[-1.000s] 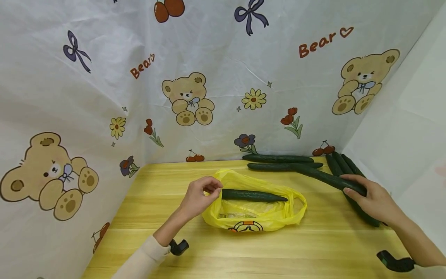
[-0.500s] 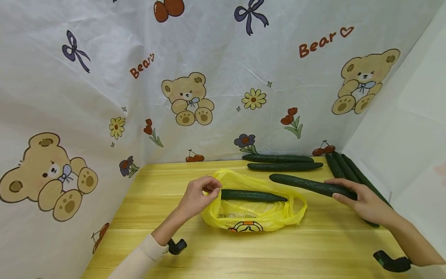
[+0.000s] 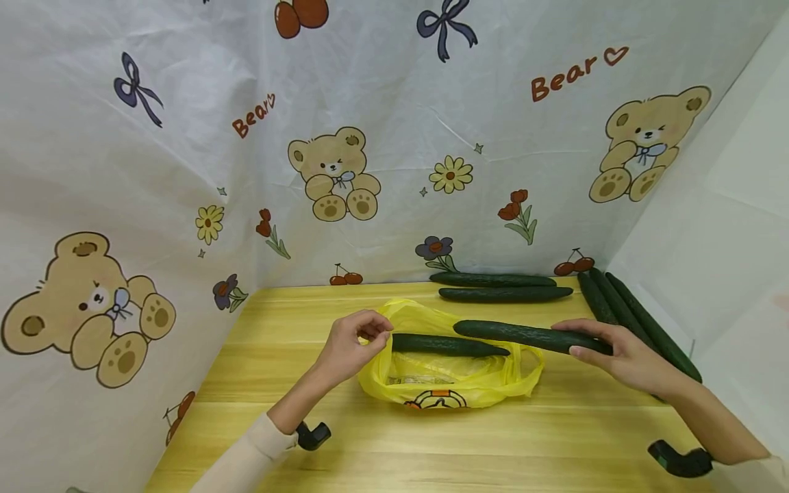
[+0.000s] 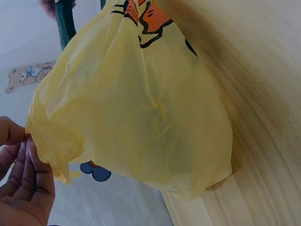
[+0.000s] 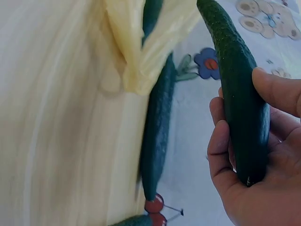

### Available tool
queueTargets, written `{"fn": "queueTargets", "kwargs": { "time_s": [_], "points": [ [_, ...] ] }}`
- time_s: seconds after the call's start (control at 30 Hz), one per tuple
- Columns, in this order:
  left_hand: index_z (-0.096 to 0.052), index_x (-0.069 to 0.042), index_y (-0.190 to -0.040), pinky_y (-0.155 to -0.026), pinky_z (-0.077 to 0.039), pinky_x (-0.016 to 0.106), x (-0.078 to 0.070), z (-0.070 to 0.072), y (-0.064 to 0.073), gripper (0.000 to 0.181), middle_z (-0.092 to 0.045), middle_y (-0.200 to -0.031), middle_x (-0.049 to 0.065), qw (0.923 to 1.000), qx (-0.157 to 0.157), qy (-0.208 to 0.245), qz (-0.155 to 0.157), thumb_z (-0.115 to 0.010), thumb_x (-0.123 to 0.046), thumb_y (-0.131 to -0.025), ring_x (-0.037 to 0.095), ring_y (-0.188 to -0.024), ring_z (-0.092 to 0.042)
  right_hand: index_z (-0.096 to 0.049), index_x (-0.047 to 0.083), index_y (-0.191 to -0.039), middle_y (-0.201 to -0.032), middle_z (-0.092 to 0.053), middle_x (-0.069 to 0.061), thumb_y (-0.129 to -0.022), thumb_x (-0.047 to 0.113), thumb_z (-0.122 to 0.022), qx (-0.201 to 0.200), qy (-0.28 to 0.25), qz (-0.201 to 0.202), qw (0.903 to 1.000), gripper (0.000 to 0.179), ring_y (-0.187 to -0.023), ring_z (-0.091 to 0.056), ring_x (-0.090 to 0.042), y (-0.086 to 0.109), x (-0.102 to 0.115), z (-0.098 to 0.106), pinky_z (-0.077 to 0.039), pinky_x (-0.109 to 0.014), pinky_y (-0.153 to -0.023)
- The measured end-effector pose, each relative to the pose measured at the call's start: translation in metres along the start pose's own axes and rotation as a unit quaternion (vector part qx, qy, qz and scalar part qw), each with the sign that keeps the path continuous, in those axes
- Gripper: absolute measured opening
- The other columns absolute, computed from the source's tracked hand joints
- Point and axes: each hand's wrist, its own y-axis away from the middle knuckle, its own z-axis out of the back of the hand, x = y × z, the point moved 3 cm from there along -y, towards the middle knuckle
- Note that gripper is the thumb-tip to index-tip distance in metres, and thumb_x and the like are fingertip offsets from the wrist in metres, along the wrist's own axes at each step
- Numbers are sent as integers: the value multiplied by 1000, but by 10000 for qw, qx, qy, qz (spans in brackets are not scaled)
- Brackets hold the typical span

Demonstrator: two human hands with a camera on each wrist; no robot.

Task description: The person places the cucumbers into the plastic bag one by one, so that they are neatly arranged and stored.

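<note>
Apparently bagging: left hand [image 3: 353,348] pinches yellow bag [image 3: 487,398] at left; right hand [image 3: 629,356] grips cucumber [image 3: 524,335], height unclear, needing lowering inside.

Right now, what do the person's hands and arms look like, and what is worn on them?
The left hand and right hand wear no gloves. The left sleeve and right sleeve are cream, each with a black, bent device beside it.

The cucumbers [image 3: 518,335] are looking dark green, the bag [image 3: 493,394] is shining yellow with an orange and black picture [image 3: 439,400], the table [image 3: 382,455] is showing yellow wood stripes, and the white sheet [image 3: 394,89] is showing tan bears [image 3: 333,163], dark purple bows [image 3: 444,27] and red cherries [image 3: 352,279].
</note>
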Motion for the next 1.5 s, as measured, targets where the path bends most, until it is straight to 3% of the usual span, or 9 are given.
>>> {"fn": "queueTargets", "kwargs": {
  "time_s": [0.17,0.3,0.5,0.7,0.97,1.13,1.27,1.33,1.5],
  "points": [
    [-78,-20,-108,-78,-63,26,1,1,2,11,-77,-97,-4,10000,-23,11,77,-74,-11,-101,7,-81,-72,-63,15,-148,-141,-68,-4,-108,12,-65,264,-169,235,9992,40,-123,-56,11,-11,1,-13,-52,-19,-91],
    [-78,-16,-108,-78,-63,25,-1,3,2,9,-77,-97,-3,9999,-53,42,80,-74,-11,-101,7,-81,-72,-64,13,-147,-144,-68,-8,-108,13,-65,409,-335,328,9981,39,-128,-56,11,-21,5,-23,-52,-17,-96],
    [-77,-24,-108,-79,-63,26,-2,1,2,14,-77,-98,-3,9999,-36,77,64,-75,-12,-101,7,-83,-72,-65,12,-145,-142,-70,-12,-108,13,-65,609,-503,486,9957,37,-123,-63,3,-38,12,-41,-52,-17,-98],
    [-78,-21,-108,-78,-63,26,1,1,4,12,-77,-97,-3,9999,-58,68,77,-75,-11,-101,7,-83,-72,-61,6,-148,-146,-67,-15,-110,18,-62,1051,-633,366,9918,39,-123,-65,-6,-53,19,-62,-54,-18,-98],
    [-79,-16,-109,-78,-63,26,3,-1,3,10,-78,-96,-4,10000,-15,44,72,-75,-12,-101,6,-83,-72,-60,4,-148,-147,-67,-15,-111,18,-61,1208,-356,576,9904,40,-129,-67,-31,-67,36,-77,-55,-25,-104],
    [-79,-12,-108,-78,-63,26,3,-1,2,8,-78,-96,-3,9999,-7,87,66,-75,-11,-101,7,-82,-72,-60,4,-149,-147,-67,-15,-111,20,-61,1184,-205,593,9910,41,-119,-70,-26,-76,40,-85,-58,-30,-98],
    [-78,-20,-108,-78,-64,26,3,-2,1,10,-77,-97,-3,9999,0,117,51,-75,-13,-102,7,-81,-72,-60,4,-149,-147,-67,-16,-110,20,-62,1160,-64,604,9914,42,-113,-68,-19,-83,42,-90,-56,-30,-93],
    [-77,-22,-108,-77,-63,26,3,-2,2,11,-77,-97,-3,9999,-13,120,50,-75,-13,-102,6,-81,-72,-60,4,-149,-146,-67,-15,-110,18,-62,1198,25,641,9907,42,-115,-68,-22,-86,45,-94,-56,-33,-96],
    [-79,-13,-109,-77,-63,26,4,-3,3,9,-77,-96,-3,9999,-36,97,43,-75,-12,-101,7,-83,-72,-61,5,-149,-147,-67,-12,-109,15,-63,1290,291,707,9887,41,-130,-67,-32,-95,54,-107,-56,-51,-107]
  ]
}}
